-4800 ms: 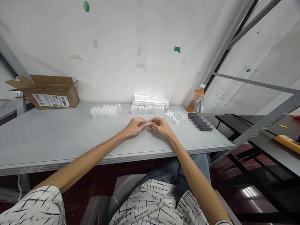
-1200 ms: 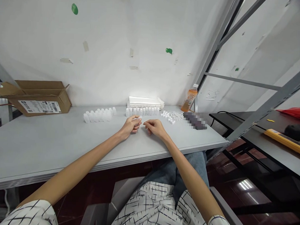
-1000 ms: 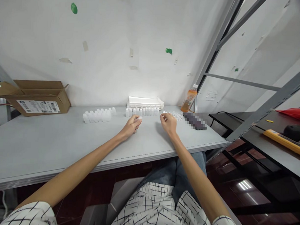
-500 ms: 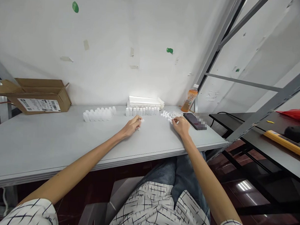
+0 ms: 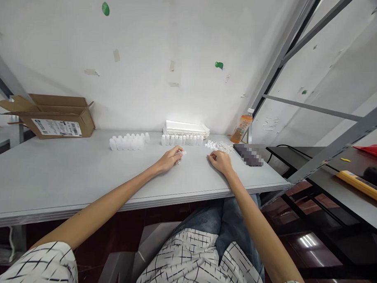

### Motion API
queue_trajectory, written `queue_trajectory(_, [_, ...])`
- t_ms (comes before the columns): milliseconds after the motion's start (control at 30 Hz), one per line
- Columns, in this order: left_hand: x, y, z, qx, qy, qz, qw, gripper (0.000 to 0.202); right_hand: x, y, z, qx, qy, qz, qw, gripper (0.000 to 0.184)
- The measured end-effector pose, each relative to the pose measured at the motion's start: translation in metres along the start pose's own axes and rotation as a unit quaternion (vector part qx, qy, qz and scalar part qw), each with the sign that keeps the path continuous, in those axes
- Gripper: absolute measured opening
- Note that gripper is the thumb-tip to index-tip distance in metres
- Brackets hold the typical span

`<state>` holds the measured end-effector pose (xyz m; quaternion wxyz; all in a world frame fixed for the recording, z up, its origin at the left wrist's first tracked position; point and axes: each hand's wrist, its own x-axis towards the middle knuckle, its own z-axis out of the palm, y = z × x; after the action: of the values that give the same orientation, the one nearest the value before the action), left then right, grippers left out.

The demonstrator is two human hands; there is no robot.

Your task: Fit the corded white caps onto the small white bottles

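Small white piece (image 5: 184,153) is clamped in the grip of the left hand (image 5: 169,159). Right hand (image 5: 223,161) is near loose white parts (image 5: 210,144); its grip state cannot be determined.

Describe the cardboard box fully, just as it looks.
The cardboard box is plain brown and stands open on the grey table, near its back left corner and close to the wall. One flap juts out to the left. Its front bears a white label with dark print, too small to read. Its contents are hidden. Neither the left hand nor the right hand touches it.
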<state>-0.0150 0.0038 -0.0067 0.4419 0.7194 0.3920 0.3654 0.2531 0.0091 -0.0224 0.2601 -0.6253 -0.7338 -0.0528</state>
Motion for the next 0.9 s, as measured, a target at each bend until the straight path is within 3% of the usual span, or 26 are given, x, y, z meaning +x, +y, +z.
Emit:
queue_trajectory(167, [0.005, -0.007, 0.0, -0.05, 0.006, 0.001, 0.999, 0.022, 0.013, -0.013, 0.011, 0.059, -0.012, -0.034, 0.998, 0.017])
queue_trajectory(267, [0.007, -0.01, 0.0, -0.061, 0.02, 0.004, 0.998, 0.023, 0.026, -0.027, 0.018, 0.177, 0.04, -0.017, 0.983, 0.016])
queue_trajectory(367, [0.01, -0.012, -0.001, -0.059, 0.038, 0.002, 0.997, 0.023, 0.039, -0.048, 0.022, 0.324, 0.082, 0.036, 0.942, 0.018])
queue_trajectory(467, [0.012, -0.013, -0.007, -0.044, 0.061, -0.01, 0.997, 0.021, 0.047, -0.072, 0.025, 0.479, 0.058, 0.085, 0.872, 0.022])
queue_trajectory(533, [0.012, -0.013, -0.012, -0.032, 0.074, -0.019, 0.997, 0.021, 0.046, -0.086, 0.026, 0.517, 0.052, 0.09, 0.85, 0.021])
queue_trajectory(733, [0.01, -0.017, -0.018, 0.031, 0.068, 0.002, 0.997, 0.022, 0.026, -0.108, 0.024, 0.46, 0.041, 0.049, 0.886, 0.023])
queue_trajectory(900, [0.009, -0.016, -0.015, 0.09, 0.06, 0.017, 0.994, 0.026, 0.019, -0.113, 0.023, 0.449, 0.0, 0.03, 0.893, 0.022])
